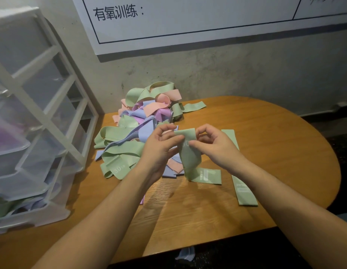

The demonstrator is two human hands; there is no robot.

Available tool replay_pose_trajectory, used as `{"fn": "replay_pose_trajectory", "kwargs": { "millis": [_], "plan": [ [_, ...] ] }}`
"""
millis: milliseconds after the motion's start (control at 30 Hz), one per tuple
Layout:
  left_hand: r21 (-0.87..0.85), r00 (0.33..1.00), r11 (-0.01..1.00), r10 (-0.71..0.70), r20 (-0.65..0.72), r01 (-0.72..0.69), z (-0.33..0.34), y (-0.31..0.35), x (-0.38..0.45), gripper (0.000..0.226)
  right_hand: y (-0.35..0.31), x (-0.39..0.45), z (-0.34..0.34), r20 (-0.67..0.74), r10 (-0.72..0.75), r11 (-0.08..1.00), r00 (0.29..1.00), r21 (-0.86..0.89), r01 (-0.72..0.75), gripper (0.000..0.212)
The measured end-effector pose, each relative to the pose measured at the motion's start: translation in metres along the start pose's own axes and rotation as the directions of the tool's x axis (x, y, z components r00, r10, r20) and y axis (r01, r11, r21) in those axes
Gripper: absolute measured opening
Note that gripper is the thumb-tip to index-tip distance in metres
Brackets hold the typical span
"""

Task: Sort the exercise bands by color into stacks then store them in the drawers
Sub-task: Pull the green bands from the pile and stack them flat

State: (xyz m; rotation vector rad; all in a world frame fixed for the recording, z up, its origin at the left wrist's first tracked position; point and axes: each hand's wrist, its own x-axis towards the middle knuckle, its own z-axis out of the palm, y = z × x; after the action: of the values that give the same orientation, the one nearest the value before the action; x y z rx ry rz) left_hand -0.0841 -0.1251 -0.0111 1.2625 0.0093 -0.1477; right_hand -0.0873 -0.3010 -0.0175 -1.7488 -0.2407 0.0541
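Two bare hands meet above the middle of the round wooden table [265,133]. The left hand [161,144] and the right hand [213,144] each pinch the upper end of one pale green fabric exercise band [190,160], thumbs and fingers curled on the cloth. This band hangs down between the hands; its lower end, printed with white lettering, lies on the table surface.

A second pale green band [240,175] lies flat and straight on the table, just right of the held band and partly under the right forearm.

The unsorted heap of green, pink, purple and blue bands [141,121] occupies the table's far left portion, reaching back to the grey wall [246,74].

A white-framed translucent plastic drawer unit [33,121] stands at the left table edge. Its drawers are pulled partly out; purple, green and blue fabric shows inside them.

A white printed board [188,22] hangs on the wall above the heap.
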Motion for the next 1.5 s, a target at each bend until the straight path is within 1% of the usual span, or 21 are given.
{"fn": "replay_pose_trajectory", "kwargs": {
  "millis": [67,133,200,267,367,433,500,567,633,733,833,900,1000,1067,1133,1200,1267,1333,1400,1500],
  "plan": [
    [0.056,0.999,0.998,0.032,-0.009,-0.032,-0.001,-0.001,-0.001,0.027,0.002,-0.002,-0.002,-0.015,-0.039,0.998,0.999,-0.052,0.038,0.016],
    [0.098,0.997,0.992,0.075,0.007,-0.076,0.0,-0.001,-0.001,0.026,0.002,-0.004,-0.005,-0.048,-0.031,0.999,0.998,-0.011,0.031,0.022],
    [0.141,0.993,0.983,0.114,0.038,-0.119,0.002,0.002,-0.002,0.027,0.001,-0.004,-0.009,-0.067,-0.035,0.999,0.997,-0.012,0.034,0.018],
    [0.195,0.987,0.968,0.149,0.066,-0.159,0.006,0.005,-0.004,0.029,-0.001,-0.005,-0.014,-0.08,-0.099,0.993,0.992,-0.08,0.093,0.01],
    [0.241,0.982,0.952,0.176,0.066,-0.187,0.011,0.007,-0.005,0.031,-0.007,-0.006,-0.018,-0.082,-0.186,0.972,0.979,-0.161,0.171,0.013],
    [0.25,0.985,0.953,0.154,0.082,-0.17,0.015,0.004,-0.005,0.027,-0.012,-0.008,-0.019,-0.088,-0.215,0.968,0.973,-0.154,0.2,0.015],
    [0.252,0.99,0.96,0.095,0.101,-0.118,0.02,-0.002,-0.006,0.023,-0.018,-0.008,-0.021,-0.097,-0.228,0.969,0.969,-0.118,0.216,0.012],
    [0.263,0.991,0.961,0.049,0.122,-0.08,0.024,-0.008,-0.009,0.025,-0.021,-0.008,-0.024,-0.121,-0.224,0.973,0.967,-0.081,0.216,0.008],
    [0.265,0.988,0.96,0.049,0.144,-0.086,0.029,-0.013,-0.011,0.022,-0.021,-0.008,-0.026,-0.169,-0.193,0.981,0.966,-0.008,0.195,0.008],
    [0.205,0.988,0.974,0.065,0.143,-0.093,0.037,-0.01,-0.014,0.018,-0.017,-0.007,-0.028,-0.234,-0.096,0.987,0.968,0.105,0.123,0.011],
    [0.185,0.986,0.977,0.079,0.147,-0.106,0.046,-0.006,-0.011,0.025,-0.008,-0.009,-0.028,-0.21,0.008,0.988,0.978,0.15,0.024,0.006],
    [0.153,0.989,0.982,0.09,0.119,-0.108,0.053,-0.003,-0.007,0.024,-0.002,-0.011,-0.029,-0.17,0.055,0.977,0.984,0.214,-0.017,0.015],
    [0.029,0.993,0.997,0.074,0.096,-0.077,0.063,0.003,0.0,0.019,0.01,-0.019,-0.032,-0.028,0.075,0.962,0.997,0.266,-0.065,0.032],
    [-0.063,0.995,0.997,0.04,0.091,-0.035,0.069,0.006,0.006,0.017,0.019,-0.026,-0.036,0.048,0.083,0.964,0.995,0.248,-0.092,0.037],
    [-0.148,0.996,0.989,0.0,0.086,0.013,0.075,0.008,0.013,0.016,0.029,-0.03,-0.04,0.09,0.096,0.969,0.991,0.221,-0.114,0.029],
    [-0.237,0.996,0.97,-0.041,0.081,0.059,0.082,0.008,0.019,0.017,0.04,-0.03,-0.043,0.077,0.123,0.975,0.989,0.175,-0.135,0.018],
    [-0.294,0.995,0.952,-0.068,0.068,0.085,0.088,0.006,0.027,0.018,0.048,-0.029,-0.047,0.031,0.161,0.973,0.987,0.164,-0.164,0.017],
    [-0.321,0.996,0.942,-0.085,0.041,0.093,0.092,0.003,0.037,0.017,0.052,-0.03,-0.051,-0.009,0.201,0.971,0.98,0.133,-0.198,0.017],
    [-0.305,0.995,0.947,-0.1,0.025,0.102,0.098,-0.001,0.046,0.015,0.055,-0.033,-0.056,-0.036,0.232,0.971,0.972,0.062,-0.229,0.019],
    [-0.28,0.99,0.95,-0.143,0.005,0.139,0.11,-0.007,0.059,0.011,0.062,-0.038,-0.065,-0.053,0.26,0.965,0.964,-0.028,-0.262,0.009]
  ]
}}
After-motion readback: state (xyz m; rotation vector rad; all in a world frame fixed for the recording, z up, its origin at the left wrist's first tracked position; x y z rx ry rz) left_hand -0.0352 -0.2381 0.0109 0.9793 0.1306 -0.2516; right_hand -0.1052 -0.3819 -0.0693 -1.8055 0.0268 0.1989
